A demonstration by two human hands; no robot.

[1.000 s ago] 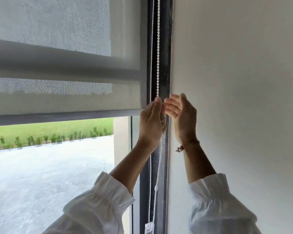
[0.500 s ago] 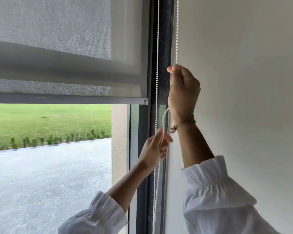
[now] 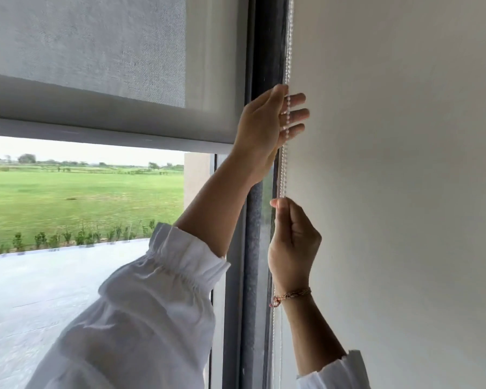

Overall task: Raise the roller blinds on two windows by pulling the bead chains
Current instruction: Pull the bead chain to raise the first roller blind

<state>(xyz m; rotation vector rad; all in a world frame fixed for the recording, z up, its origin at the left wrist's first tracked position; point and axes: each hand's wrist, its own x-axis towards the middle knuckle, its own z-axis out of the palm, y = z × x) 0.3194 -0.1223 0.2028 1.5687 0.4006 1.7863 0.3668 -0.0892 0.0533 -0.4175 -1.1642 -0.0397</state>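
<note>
Blind (image 3: 96, 51): its bottom bar now sits higher against the field outside than it did half a second ago, and much higher than a second ago, so more glass is uncovered; I judge this window roughly part-raised, with fabric yet to wind up. Left hand (image 3: 267, 127): it has swapped places with the right, moving from the low position to the high one; its fingers (image 3: 295, 113) are spread, the chain (image 3: 288, 51) lying across them, thumb side against it, so I read this as a loose reach and not a firm grip. Chain: hangs along the frame (image 3: 267, 37) edge beside the wall (image 3: 404, 164). Right hand (image 3: 292, 242): now low, pinched shut on the chain at the end of its pull. I judge the hand-over-hand cycle is working; the left takes the next pull.
</note>
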